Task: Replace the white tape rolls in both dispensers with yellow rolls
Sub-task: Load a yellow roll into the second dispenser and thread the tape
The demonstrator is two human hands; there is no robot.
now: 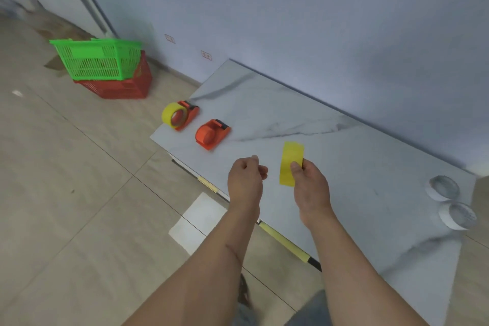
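Two orange tape dispensers stand near the table's left corner. The far one [188, 112] carries a yellow roll [172, 115]. The nearer dispenser [212, 134] has a bare orange hub with no roll on it. My right hand [309, 185] grips a second yellow roll [290, 163] edge-on above the table, thumb on its rim. My left hand [246, 178] hovers just left of that roll with fingers curled, holding nothing I can see. Two white rolls [442, 188] [457, 216] lie flat at the table's right end.
The marble-patterned table [330, 140] runs along a blue wall. A green basket [98, 61] is stacked on a red basket [124, 85] on the tiled floor to the left. A white sheet [198, 219] lies on the floor below the table's front edge.
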